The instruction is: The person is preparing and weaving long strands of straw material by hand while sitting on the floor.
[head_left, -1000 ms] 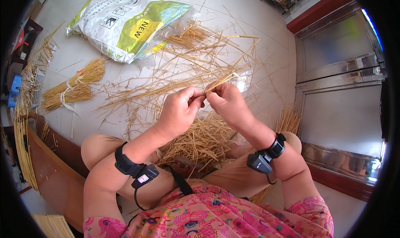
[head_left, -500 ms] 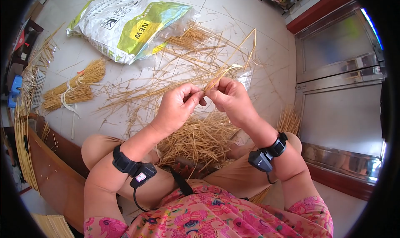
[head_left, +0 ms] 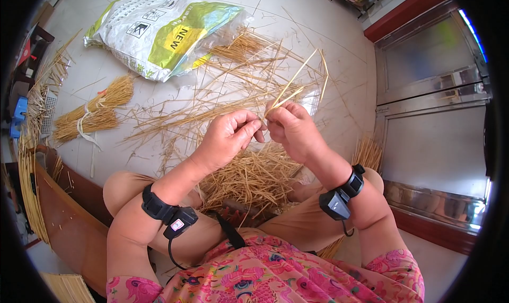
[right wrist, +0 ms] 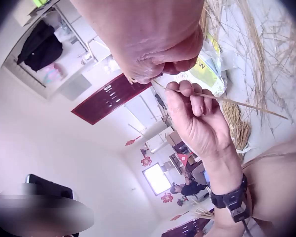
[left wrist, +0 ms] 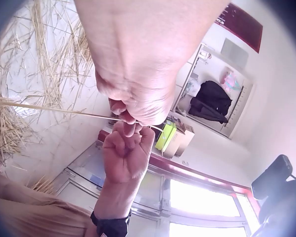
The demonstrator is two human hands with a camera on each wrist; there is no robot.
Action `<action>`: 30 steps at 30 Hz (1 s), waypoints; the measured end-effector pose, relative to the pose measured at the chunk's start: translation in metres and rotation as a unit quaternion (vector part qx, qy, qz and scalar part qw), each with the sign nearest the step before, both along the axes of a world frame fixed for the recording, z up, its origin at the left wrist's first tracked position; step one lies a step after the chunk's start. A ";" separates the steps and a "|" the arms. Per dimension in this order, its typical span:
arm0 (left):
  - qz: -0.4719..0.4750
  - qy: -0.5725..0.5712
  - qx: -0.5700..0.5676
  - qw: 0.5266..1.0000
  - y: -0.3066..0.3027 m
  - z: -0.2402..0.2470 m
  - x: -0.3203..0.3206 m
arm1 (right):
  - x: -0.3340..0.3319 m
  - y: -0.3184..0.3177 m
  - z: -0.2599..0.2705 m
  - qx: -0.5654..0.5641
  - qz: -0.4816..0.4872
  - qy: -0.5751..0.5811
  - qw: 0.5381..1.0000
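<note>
Both hands meet above the floor, fingertips close together. My right hand pinches a few bent lengths of pale straw, whose folded ends rise above the knuckles. Just beside it, my left hand pinches the straw with thumb and forefinger, as the right wrist view shows. From the fingers a long thin straw stretches out in that view; it also appears as a straight straw in the left wrist view. The curled right fingers partly hide the grip. Beneath the hands lies a heap of cut straw.
Loose long straw is strewn over the tiled floor. A printed plastic sack with straw at its mouth lies ahead. Tied straw bundles lie left, near a curved brown wooden piece. A metal-panelled cabinet stands right.
The bent straw ends have swung from pointing right to pointing upward, with pale folds now above the right hand. The right hand has turned slightly; the left stays nearly in place.
</note>
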State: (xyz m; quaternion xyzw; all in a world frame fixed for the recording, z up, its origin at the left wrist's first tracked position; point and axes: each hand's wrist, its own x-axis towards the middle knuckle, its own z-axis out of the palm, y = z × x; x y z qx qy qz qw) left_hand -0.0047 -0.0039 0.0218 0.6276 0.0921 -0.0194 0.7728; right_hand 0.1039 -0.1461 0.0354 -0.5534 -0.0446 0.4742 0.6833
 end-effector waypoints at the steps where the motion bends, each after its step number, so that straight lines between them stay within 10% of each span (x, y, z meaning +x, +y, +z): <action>1: 0.005 0.000 -0.003 1.000 0.000 0.000 0.000 | -0.001 0.001 0.000 -0.010 -0.027 -0.008 1.000; 7: 0.061 -0.014 -0.031 0.998 0.004 -0.002 0.000 | 0.017 -0.005 -0.014 -0.162 -0.045 -0.237 0.957; 14: 0.083 -0.012 0.031 0.996 0.008 -0.006 -0.005 | 0.062 -0.023 0.003 -0.381 -0.005 -0.580 0.720; 21: 0.104 -0.015 0.060 0.993 0.008 -0.009 -0.008 | 0.043 -0.020 0.006 -0.268 0.339 -0.410 0.803; 24: 0.096 -0.021 0.068 0.993 0.006 -0.007 -0.007 | 0.021 -0.010 -0.008 -0.112 0.209 -0.246 0.940; 30: 0.114 -0.024 0.178 0.977 0.003 -0.010 -0.007 | 0.009 0.001 0.006 -0.014 -0.007 -0.172 0.985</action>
